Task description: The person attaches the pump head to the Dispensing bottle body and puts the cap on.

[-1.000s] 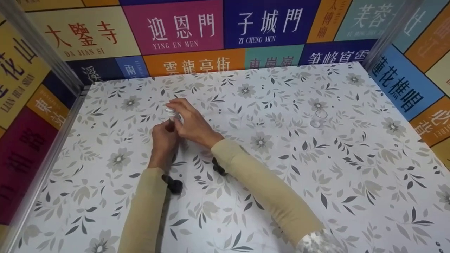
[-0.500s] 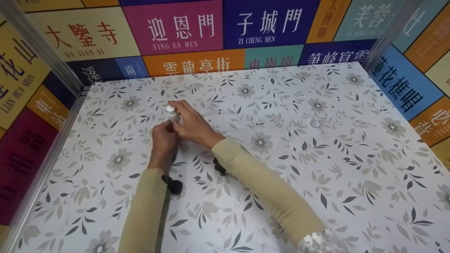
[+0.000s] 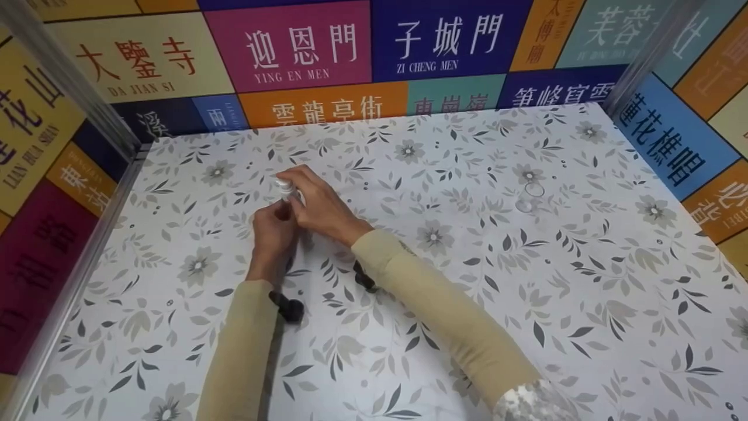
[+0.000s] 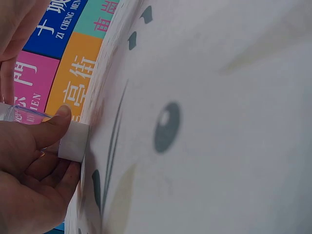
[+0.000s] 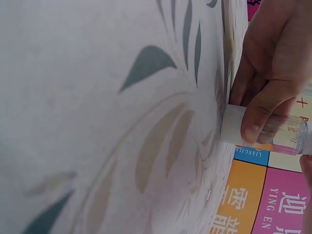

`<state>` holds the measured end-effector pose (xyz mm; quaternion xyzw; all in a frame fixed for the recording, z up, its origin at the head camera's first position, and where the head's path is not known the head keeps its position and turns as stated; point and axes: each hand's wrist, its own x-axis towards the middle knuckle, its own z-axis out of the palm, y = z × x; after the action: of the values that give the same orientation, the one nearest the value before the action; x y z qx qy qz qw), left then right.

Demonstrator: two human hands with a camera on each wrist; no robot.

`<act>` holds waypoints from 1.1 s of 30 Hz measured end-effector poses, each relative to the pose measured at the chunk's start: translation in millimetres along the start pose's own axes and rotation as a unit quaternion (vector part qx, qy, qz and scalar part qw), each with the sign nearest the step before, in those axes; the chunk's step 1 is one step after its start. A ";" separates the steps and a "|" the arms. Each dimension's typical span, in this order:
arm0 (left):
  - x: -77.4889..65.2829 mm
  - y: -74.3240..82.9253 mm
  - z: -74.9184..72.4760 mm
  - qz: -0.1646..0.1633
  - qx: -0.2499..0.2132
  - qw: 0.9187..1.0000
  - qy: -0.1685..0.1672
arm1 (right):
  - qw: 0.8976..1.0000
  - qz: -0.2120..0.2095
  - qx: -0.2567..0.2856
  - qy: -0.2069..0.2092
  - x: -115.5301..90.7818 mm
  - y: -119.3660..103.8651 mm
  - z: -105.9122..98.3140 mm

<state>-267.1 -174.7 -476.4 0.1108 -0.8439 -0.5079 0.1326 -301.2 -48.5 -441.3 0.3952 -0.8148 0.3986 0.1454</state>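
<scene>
Left of centre on the leaf-patterned desk point(image 3: 485, 327), a small clear bottle point(image 5: 288, 139) is held roughly upright between two hands. Forearms in tan sleeves point(image 3: 239, 345): left runs nearly straight forward, right slants across to meet it. Left hand point(image 3: 274, 234) is the lower one; grip closed around the bottle, thumb pressed to its side near the white base point(image 4: 74, 142). Right hand point(image 3: 321, 204) is above, grasping the upper end, index finger laid over the white top point(image 3: 284, 185). Head view: white top visible, lower part hidden by the hands. Wrist views: transparent middle and white base visible, base close to the desk; contact cannot be told. Head view alone shows a transparent cup-like piece point(image 3: 525, 206), well to the right of both hands.
</scene>
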 end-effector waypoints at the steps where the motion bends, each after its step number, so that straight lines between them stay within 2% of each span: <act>1: 0.0 0.2 -0.3 -0.005 0.001 1.000 -0.003 | 1.000 0.001 0.002 0.002 -0.2 0.1 0.4; 4: 0.4 0.6 -1.2 -0.023 0.002 1.000 -0.012 | 1.000 0.004 0.004 0.006 0.3 -0.4 0.8; 6: 0.8 0.8 -1.5 -0.023 0.004 1.000 -0.013 | 1.000 0.008 0.008 0.007 0.6 -0.8 0.4; 12: -1.0 0.7 0.3 -0.019 -0.005 1.000 -0.014 | 1.000 0.021 0.012 0.010 -1.4 -1.4 0.0; 18: -0.3 -0.2 1.0 -0.005 0.013 1.000 -0.015 | 0.998 0.050 0.031 0.020 -0.5 -4.7 1.5; 24: 1.1 0.0 0.0 -0.017 0.024 0.999 -0.026 | 0.998 0.048 0.041 0.009 1.3 -7.0 0.6; 33: 1.0 0.0 0.1 -0.025 0.033 0.999 -0.022 | 0.998 0.051 0.041 0.010 0.9 -6.7 0.1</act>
<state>-268.1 -175.0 -476.3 0.1250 -0.8600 -0.4852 0.0971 -296.6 -51.5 -437.3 0.3547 -0.8155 0.4423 0.1165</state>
